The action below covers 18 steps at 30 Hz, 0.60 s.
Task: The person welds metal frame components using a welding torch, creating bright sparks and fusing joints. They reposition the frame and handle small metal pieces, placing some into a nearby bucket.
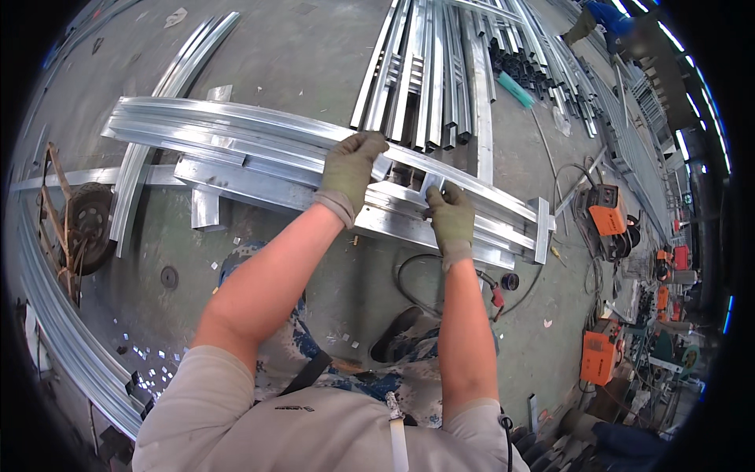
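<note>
Both my hands wear olive work gloves and reach over a bundle of long, shiny metal profiles [267, 135] lying crosswise in front of me. My left hand [348, 171] is closed over the far profile near the middle, fingertips curled at its upper edge. To its right, my right hand [452, 220] pinches a small metal piece [432, 186] in a gap between the profiles; the fingers partly hide it. A short end piece [542, 230] stands across the bundle's right end. Under the left part lies a thicker rectangular tube [236, 182].
Stacked square tubes [425, 79] lie beyond the bundle. Orange welding machines [607, 211] with cables stand at the right. A wheeled cart [82, 224] and long channels [67, 322] are at the left. A torch cable [405, 283] curls near my feet. Another person [602, 20] bends at the far right.
</note>
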Each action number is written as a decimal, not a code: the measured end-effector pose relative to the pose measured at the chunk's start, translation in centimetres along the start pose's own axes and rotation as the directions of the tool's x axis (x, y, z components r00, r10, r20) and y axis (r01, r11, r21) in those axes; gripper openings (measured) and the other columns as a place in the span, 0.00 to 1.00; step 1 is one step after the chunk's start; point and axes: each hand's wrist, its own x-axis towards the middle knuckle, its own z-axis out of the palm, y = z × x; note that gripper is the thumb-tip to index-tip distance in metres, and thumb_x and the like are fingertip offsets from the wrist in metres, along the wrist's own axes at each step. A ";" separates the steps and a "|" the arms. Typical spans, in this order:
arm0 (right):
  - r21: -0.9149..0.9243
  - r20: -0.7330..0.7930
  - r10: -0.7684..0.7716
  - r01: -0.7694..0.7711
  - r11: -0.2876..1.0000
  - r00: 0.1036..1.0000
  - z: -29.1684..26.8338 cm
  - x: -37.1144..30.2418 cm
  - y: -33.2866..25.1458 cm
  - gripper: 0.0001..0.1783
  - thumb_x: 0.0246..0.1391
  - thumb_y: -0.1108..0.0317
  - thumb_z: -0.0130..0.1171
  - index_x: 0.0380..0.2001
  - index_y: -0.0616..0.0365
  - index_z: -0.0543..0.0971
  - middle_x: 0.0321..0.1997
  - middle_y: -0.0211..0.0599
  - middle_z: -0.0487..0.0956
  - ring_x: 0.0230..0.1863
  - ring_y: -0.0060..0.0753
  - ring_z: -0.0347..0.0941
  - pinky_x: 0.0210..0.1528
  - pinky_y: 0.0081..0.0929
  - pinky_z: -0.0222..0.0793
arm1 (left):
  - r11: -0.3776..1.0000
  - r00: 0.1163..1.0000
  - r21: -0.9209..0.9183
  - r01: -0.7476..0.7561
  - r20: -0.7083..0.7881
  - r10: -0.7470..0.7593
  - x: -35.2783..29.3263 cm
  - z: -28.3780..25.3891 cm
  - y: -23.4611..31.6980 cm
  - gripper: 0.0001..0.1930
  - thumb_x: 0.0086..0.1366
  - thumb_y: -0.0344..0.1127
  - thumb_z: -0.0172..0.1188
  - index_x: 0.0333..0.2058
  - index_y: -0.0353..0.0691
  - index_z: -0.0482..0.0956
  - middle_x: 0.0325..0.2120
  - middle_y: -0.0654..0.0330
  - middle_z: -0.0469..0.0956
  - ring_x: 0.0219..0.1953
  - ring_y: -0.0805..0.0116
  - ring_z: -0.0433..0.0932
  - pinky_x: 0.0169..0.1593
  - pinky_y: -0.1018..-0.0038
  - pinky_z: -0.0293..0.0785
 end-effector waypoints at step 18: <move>-0.682 -0.008 -0.065 0.042 0.730 0.998 4.6 3.7 0.8 0.26 0.65 0.44 0.59 0.48 0.58 0.82 0.46 0.55 0.86 0.48 0.59 0.83 0.51 0.51 0.78 | 0.999 1.000 0.043 0.015 -0.002 -0.015 0.4 0.3 3.5 0.16 0.73 0.44 0.66 0.53 0.43 0.82 0.43 0.67 0.87 0.44 0.78 0.82 0.43 0.77 0.77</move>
